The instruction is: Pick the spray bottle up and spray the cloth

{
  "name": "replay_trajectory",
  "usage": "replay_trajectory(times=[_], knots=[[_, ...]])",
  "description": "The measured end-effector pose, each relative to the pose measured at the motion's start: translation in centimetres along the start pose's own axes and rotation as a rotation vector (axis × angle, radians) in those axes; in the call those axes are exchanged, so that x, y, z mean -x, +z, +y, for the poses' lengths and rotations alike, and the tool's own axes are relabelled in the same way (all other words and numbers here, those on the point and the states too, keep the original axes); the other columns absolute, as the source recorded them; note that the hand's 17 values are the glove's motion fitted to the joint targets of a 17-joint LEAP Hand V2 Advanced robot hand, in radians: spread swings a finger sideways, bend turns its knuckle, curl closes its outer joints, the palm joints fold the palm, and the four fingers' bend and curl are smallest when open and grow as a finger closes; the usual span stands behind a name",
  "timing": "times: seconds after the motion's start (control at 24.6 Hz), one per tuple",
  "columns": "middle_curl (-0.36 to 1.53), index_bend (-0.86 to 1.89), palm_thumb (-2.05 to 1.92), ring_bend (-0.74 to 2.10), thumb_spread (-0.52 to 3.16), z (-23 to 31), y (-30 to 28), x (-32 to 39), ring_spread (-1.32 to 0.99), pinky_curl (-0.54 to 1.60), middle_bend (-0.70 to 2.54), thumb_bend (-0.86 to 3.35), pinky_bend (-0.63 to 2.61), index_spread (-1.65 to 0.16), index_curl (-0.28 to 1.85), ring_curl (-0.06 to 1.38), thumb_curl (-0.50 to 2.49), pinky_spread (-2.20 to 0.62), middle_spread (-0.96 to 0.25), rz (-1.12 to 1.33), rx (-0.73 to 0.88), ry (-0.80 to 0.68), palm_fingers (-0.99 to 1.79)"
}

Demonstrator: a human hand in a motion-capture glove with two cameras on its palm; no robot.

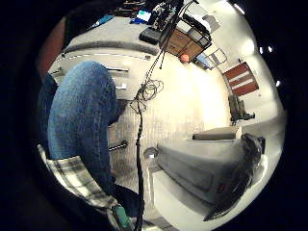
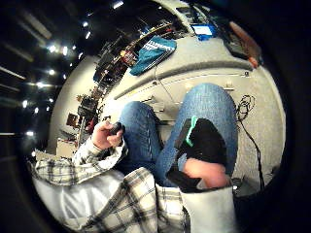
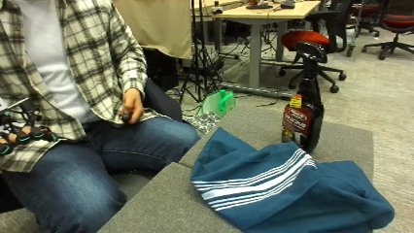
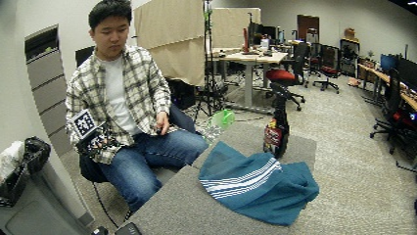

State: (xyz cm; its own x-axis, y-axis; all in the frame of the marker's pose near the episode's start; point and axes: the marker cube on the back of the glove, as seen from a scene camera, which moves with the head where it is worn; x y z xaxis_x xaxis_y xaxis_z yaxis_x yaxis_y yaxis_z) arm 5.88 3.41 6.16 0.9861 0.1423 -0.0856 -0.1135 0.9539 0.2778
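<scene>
The grey table [image 3: 168,204] filled the lower part of the outside view and served as the reference surface. A seated person in a plaid shirt [image 3: 84,53] and blue jeans [image 3: 97,160] sat at the table's near edge, knees just beside it.

The blue cloth [image 3: 284,189], marked with white stripes, lay crumpled on the table, covering much of the surface in front of the person. The dark spray bottle [image 3: 304,109] stood upright on the table beyond the cloth, near the cloth's far edge but apart from it. Its black trigger head sat on top, and a red and yellow label faced the camera. No hand touched the bottle or the cloth.

A green object [image 3: 218,103] showed just beyond the table's edge, beside the person's knee.

The gloved right hand [image 3: 19,133] was held away from the table, at the side of the person's thigh, well apart from the bottle. Only its fingertips with green markings showed in the outside view; whether the fingers were spread or curled could not be determined. Both palm views showed the jeans and floor, not the table items close up.

The bare left hand [image 3: 131,108] rested on the thigh, fingers curled around a small dark object [image 2: 115,128].
</scene>
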Motion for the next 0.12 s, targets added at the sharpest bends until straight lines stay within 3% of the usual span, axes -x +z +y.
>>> replay_trajectory(times=[0.12], knots=[[0.28, 0.20, 0.60, 0.25, 1.17, -0.21, 0.12, -0.12, 0.07, 0.31, 0.17, 0.01, 0.42, -0.38, 0.37, 0.31, 0.53, 0.19, -0.11, 0.003, -0.041, 0.054, 0.19]])
